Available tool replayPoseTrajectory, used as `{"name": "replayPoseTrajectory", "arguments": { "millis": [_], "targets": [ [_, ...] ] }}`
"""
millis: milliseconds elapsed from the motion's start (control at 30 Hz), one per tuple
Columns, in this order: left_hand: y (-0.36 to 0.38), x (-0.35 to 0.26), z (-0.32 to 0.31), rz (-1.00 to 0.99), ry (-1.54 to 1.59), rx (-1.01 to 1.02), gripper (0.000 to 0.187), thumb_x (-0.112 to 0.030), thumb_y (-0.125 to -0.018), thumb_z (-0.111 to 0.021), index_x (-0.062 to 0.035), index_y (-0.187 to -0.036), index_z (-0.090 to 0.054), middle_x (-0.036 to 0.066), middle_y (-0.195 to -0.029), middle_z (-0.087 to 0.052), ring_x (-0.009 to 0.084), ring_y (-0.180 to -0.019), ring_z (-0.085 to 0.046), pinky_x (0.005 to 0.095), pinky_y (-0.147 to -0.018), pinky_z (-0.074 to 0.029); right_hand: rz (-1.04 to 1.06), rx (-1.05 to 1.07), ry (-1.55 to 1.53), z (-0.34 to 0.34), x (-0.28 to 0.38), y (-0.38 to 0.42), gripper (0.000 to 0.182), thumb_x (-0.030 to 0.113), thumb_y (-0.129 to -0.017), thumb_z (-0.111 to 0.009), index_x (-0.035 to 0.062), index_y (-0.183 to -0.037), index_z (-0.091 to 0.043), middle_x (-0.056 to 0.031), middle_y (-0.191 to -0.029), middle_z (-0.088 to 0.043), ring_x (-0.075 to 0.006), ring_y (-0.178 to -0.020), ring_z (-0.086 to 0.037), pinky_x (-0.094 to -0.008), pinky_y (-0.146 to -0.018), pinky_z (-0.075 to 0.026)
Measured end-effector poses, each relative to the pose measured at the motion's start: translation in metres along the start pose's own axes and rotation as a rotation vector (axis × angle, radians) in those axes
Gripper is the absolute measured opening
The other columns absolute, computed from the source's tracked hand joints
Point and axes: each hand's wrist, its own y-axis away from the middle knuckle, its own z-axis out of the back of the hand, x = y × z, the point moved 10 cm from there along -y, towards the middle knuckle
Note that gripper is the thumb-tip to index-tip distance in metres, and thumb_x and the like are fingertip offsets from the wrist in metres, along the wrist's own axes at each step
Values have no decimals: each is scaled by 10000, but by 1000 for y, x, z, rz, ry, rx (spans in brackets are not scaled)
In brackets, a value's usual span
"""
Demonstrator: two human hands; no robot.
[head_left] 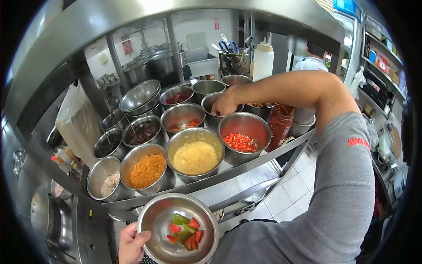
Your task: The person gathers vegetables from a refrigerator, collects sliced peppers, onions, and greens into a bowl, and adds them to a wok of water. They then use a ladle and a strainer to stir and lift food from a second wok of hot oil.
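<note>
My left hand (134, 243) grips the rim of a steel mixing bowl (154, 215), thumb on the inside edge. Cut red and green pepper pieces (185, 232) lie at the bottom of this bowl. My right arm stretches over the shelf, and my right hand (225, 104) is down inside a steel container (211, 122) in the back part of the rack. Its fingertips are hidden, as is whatever they touch. Just in front stands a container of chopped red chillies (239, 142). To the left of that hand, another container holds a few red pepper pieces (188, 126).
Minced garlic (194, 157), orange crumbs (147, 170) and dark sauces fill other steel containers. Stacked bowls (140, 97) stand behind them. A metal frame (211, 176) runs along the front. A white squeeze bottle (263, 60) is at the back; a person (311, 61) stands beyond.
</note>
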Motion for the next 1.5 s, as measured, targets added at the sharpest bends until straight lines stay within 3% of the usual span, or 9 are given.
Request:
{"name": "replayPoseTrajectory", "arguments": {
  "millis": [133, 267, 400, 567, 900, 1000, 1133, 1267, 1500],
  "targets": [
    [1, -2, -6, 4, -2, -8, 198, 17, -798, -564, 80, -981, -606, 144, -877, -677, 165, -714, -660, 280, -655, -547, -159, 198, -434, -11, -26, 0, 433, 195, -766, -675, 59, -1166, -584, -79, -946, -672, -197, -949, -627, -342, -849, -473],
    [1, -2, -4, -18, -18, -14, 217, 17, -795, -558, 85, -995, -605, 147, -884, -678, 165, -716, -660, 278, -661, -548, 46, 9, 86, -7, -8, -8, 520, 226, -779, -684, 147, -1275, -550, -102, -1082, -653, -203, -1022, -608, -362, -771, -544],
    [5, 1, 0, -23, -6, -39, 231, 18, -795, -554, 89, -1009, -604, 149, -886, -679, 164, -715, -660, 278, -662, -550, -59, 161, -189, -7, -6, 8, 528, 261, -763, -697, 153, -1261, -563, -85, -1053, -655, -200, -989, -615, -342, -691, -543],
    [6, 2, -4, -9, 9, -31, 215, 24, -799, -553, 86, -998, -604, 145, -866, -678, 164, -685, -660, 275, -634, -553, -110, 6, -307, 33, -10, 27, 224, 130, -767, -689, 117, -985, -640, -18, -892, -647, -139, -749, -623, -255, -586, -495],
    [9, 5, -13, 17, -17, 9, 176, 26, -819, -575, 68, -985, -615, 106, -851, -670, 117, -691, -625, 243, -630, -516, -79, 103, -334, -11, -4, 6, 387, 129, -756, -687, 59, -1121, -581, -73, -944, -642, -172, -782, -659, -294, -565, -526],
    [10, 6, -16, 24, -11, 23, 168, 32, -829, -586, 61, -990, -622, 86, -862, -670, 96, -713, -611, 233, -649, -501, 52, -93, 183, 2, -10, -22, 438, 152, -747, -688, 38, -1151, -566, -81, -948, -646, -160, -744, -643, -303, -583, -526],
    [13, 8, -17, 11, -15, 59, 171, 34, -837, -586, 59, -1002, -623, 76, -870, -671, 93, -726, -613, 235, -653, -503, -72, 132, -181, 9, 3, 14, 350, 124, -754, -643, 55, -1095, -608, -88, -862, -654, -162, -726, -632, -320, -636, -528],
    [15, 8, -23, 30, -8, 63, 175, 35, -841, -591, 52, -1011, -626, 66, -877, -672, 86, -737, -615, 233, -664, -506, -31, 9, -90, 22, 1, 8, 252, 78, -749, -605, 77, -1001, -621, -66, -713, -613, -159, -648, -616, -302, -475, -486],
    [19, 8, -33, 45, -15, 77, 172, 37, -842, -590, 46, -1010, -627, 59, -877, -670, 79, -738, -612, 226, -665, -503, -65, -247, -22, 43, 4, 20, 149, 186, -807, -693, 109, -911, -619, 3, -659, -584, -100, -531, -550, -279, -454, -460]
  ]
}}
